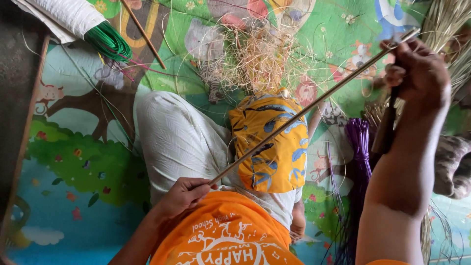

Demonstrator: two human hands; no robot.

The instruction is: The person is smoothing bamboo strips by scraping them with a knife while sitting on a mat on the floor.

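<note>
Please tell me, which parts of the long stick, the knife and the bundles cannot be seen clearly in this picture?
Head view:
- long stick: near end hidden inside the left hand.
- Knife handle: blade hidden by the right hand.
- Purple bundle: lower part covered by the right forearm.
- Green bundle: one end wrapped in white sacking.

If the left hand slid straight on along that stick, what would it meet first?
Probably the yellow cloth on the knee: the left hand points up the stick, which crosses just over it. Depth is unclear.
</note>
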